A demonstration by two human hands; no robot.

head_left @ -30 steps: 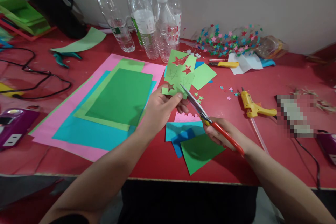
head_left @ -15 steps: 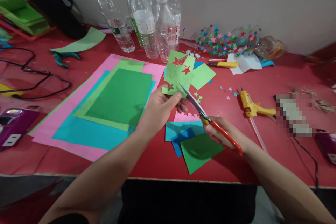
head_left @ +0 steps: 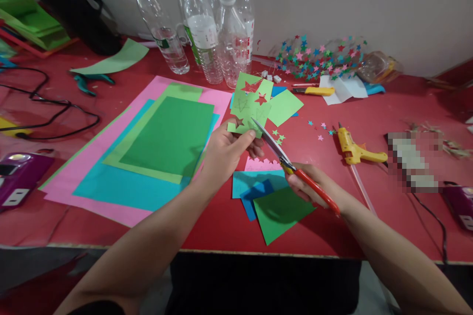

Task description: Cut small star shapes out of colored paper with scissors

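Left hand (head_left: 221, 155) pinches the light green card (head_left: 248, 114); right hand (head_left: 323, 181) curls around the scissors (head_left: 302, 175), their blades against the card's lower part. Small green stars (head_left: 282, 138) lie just beside the card, bottles (head_left: 202, 32) beyond it.

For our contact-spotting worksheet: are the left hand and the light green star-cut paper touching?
Touching. The head view shows the left hand holding the light green star-cut paper, thumb on top near the lower edge.

The red scissor handle (head_left: 317, 190) in the person's right hand (head_left: 327, 184) has shifted slightly leftward, away from their body.
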